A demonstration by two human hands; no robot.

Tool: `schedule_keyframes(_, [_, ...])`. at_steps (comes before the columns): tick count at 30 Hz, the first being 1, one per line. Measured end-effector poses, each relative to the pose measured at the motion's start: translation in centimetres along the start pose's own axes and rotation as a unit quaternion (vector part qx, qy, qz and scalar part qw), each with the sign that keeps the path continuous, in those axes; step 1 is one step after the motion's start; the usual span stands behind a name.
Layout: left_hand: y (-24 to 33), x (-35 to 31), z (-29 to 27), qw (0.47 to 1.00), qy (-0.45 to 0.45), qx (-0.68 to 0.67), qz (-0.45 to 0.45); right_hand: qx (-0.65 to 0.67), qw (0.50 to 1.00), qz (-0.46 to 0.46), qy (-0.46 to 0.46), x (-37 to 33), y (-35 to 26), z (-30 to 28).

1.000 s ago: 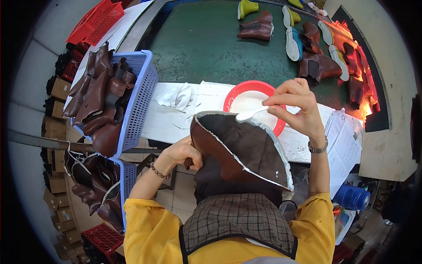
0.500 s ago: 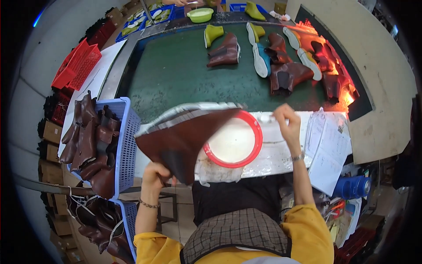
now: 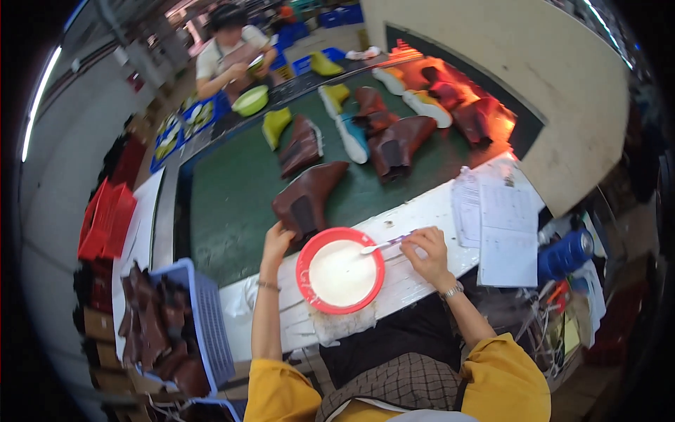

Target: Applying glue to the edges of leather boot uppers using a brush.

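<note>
A brown leather ankle boot upper [image 3: 304,197] with a dark elastic side panel lies at the near edge of the green work surface. My left hand [image 3: 276,245] has its fingers closed at the boot upper's lower left edge, still holding it. A red-rimmed bowl [image 3: 302,287] of thick white liquid stands on the white table right in front of me. My right hand [image 3: 426,254] pinches a slim brush [image 3: 384,245] with a white head and purplish handle. The brush's head reaches over the bowl's right side; whether it touches the liquid I cannot tell.
Several boot uppers and coloured shoe lasts with white soles lie on the green belt [image 3: 225,211], some near a glowing orange heater [image 3: 510,126]. A blue basket [image 3: 214,330] of uppers stands left, papers [image 3: 508,232] and a blue bottle [image 3: 567,255] right. Across sits a co-worker [image 3: 239,60].
My left hand has carried the boot upper from above the table, away from me, onto the green surface. My right hand has come down and left, to the bowl. The view has turned.
</note>
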State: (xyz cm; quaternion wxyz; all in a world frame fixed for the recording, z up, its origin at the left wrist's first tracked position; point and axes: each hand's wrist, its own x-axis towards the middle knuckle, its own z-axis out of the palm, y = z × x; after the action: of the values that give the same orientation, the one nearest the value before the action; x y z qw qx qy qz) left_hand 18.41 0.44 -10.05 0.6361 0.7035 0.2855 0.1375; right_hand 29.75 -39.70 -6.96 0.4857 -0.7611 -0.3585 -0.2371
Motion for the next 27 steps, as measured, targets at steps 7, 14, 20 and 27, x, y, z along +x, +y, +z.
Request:
schedule_keyframes(7, [1.4, -13.6, -4.2, 0.976, 0.179, -0.009, 0.127, -0.031, 0.963, 0.24, -0.119, -13.7, -1.5, -11.7])
schedule_keyframes(14, [-7.2, -31.1, -1.0, 0.957, 0.156, -0.243, -0.036, -0.14, 0.84, 0.453, -0.264, -32.4, 5.1, -11.0])
schedule_keyframes(20, [-15.7, -36.5, -0.2, 0.952, 0.171, -0.229, -0.109, -0.058, 0.771, 0.487, -0.407, -37.1, 12.0, -6.2])
schedule_keyframes(27, [-16.6, -32.3, 3.2, 0.951, 0.096, -0.237, -0.173, -0.067, 0.808, 0.253, -0.528, -44.2, 22.4, -2.7])
